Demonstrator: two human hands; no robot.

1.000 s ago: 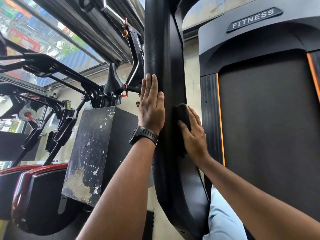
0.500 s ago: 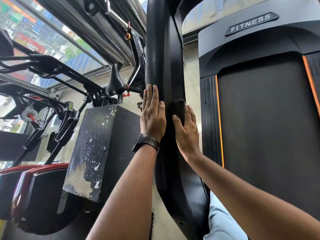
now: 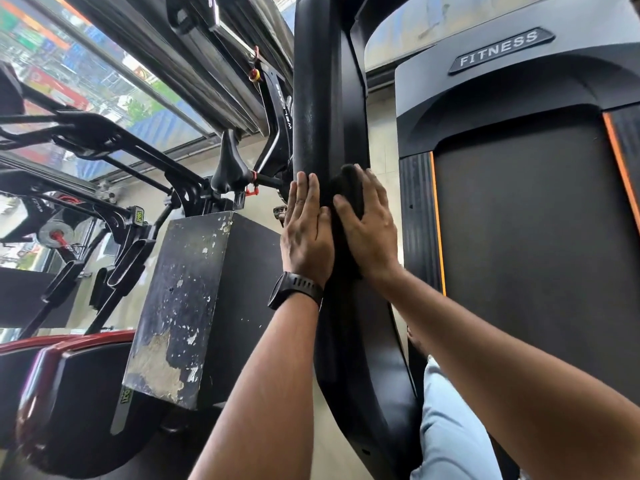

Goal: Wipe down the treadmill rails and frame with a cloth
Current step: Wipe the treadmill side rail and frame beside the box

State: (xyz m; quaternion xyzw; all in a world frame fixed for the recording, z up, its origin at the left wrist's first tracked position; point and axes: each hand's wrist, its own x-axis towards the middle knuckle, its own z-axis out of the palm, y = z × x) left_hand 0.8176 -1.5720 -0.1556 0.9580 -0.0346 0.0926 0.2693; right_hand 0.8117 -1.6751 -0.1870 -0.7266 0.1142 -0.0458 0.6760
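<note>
A thick black treadmill upright [image 3: 322, 98] runs up the middle of the view. My left hand [image 3: 306, 230], with a black watch on the wrist, lies flat against its left side, fingers straight and pointing up. My right hand [image 3: 369, 226] presses a dark cloth [image 3: 348, 188] onto the upright's front face, fingers spread over it. The cloth shows above and between my fingers and hangs down under the palm. The two hands sit side by side, almost touching.
The treadmill belt [image 3: 526, 254] with orange edge strips and a grey "FITNESS" motor cover [image 3: 502, 50] fills the right. A scuffed black box [image 3: 187, 299] stands left of the upright. Exercise bikes [image 3: 104, 161] and a window are further left.
My right hand has slid the cloth up and leftward along the upright, ending beside my left hand. The left hand has stayed flat on the upright.
</note>
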